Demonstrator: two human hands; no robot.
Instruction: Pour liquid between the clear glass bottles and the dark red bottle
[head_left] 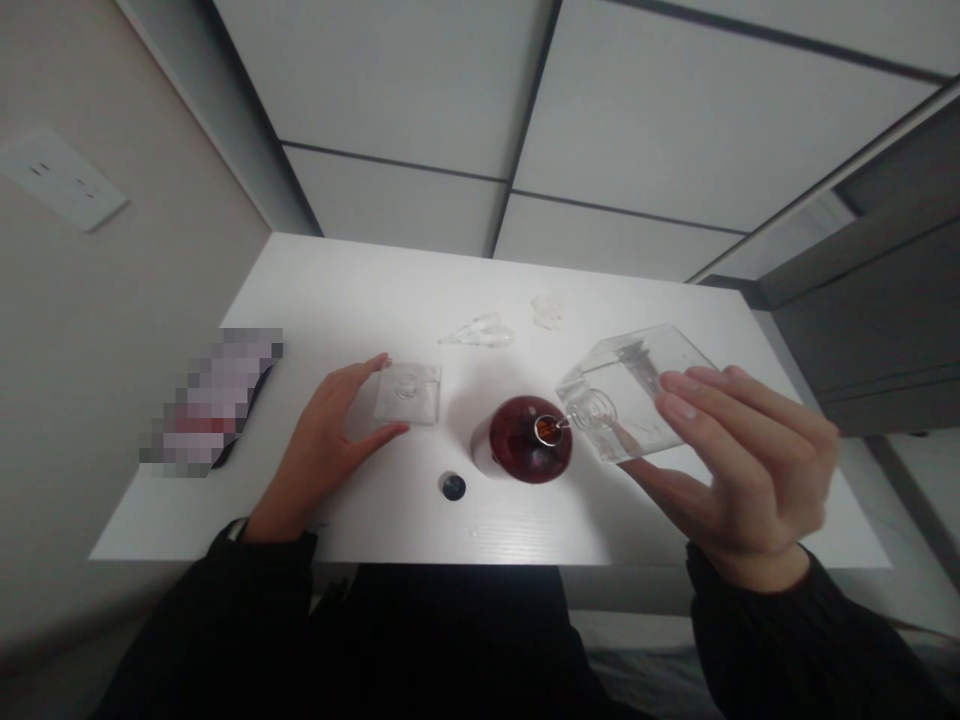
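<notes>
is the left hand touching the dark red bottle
Apart. The head view shows it: a bare strip of white tabletop lies between the thumb side of the left hand and the dark red bottle.

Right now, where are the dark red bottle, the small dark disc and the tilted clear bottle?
Dark red bottle (517, 452): head view, on its rounded shoulder.
Small dark disc (454, 487): head view, on its upper face.
Tilted clear bottle (637, 385): head view, on its see-through body.

You hold a large, transparent, square-sided bottle (641, 375) tilted left, its mouth at the open neck of an upright, round, dark-red, glassy bottle (517, 455). Farther left, a small, transparent, square bottle (412, 408) stands neck-up.
</notes>
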